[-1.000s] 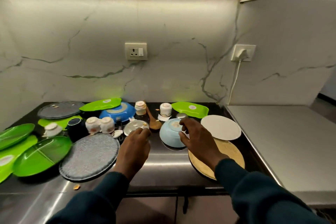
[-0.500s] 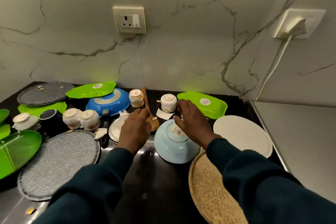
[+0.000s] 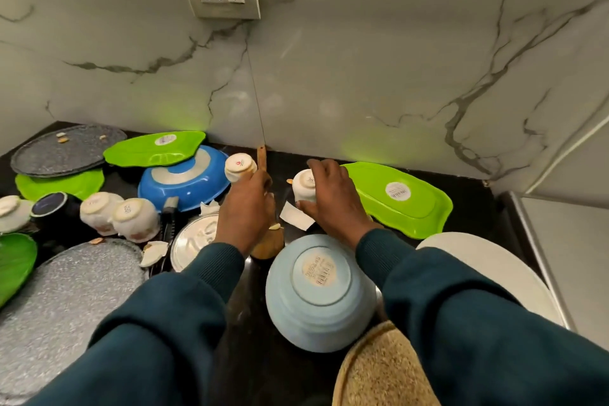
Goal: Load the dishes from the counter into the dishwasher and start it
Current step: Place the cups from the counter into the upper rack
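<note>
Dishes crowd the black counter (image 3: 253,339). My left hand (image 3: 245,209) grips a small white cup (image 3: 239,168), which is tilted, beside the blue upturned bowl (image 3: 186,178). My right hand (image 3: 333,199) grips another small white cup (image 3: 304,186) that stands upside down next to a green tray plate (image 3: 405,204). A wooden spoon (image 3: 268,245) lies under my left hand, its handle reaching the wall. A light blue bowl (image 3: 318,293) sits upside down between my forearms. No dishwasher is in view.
Left of my hands are two upturned white cups (image 3: 118,216), a dark cup (image 3: 52,208), a steel lid (image 3: 191,241), grey speckled plates (image 3: 66,300) and green plates (image 3: 155,148). A white plate (image 3: 494,273) and a woven mat (image 3: 379,372) lie at the right. The marble wall is close behind.
My head has moved closer and lower. Both hands reached forward over the light blue bowl: the left took the cup by the blue bowl and tilted it, the right closed round the other cup.
</note>
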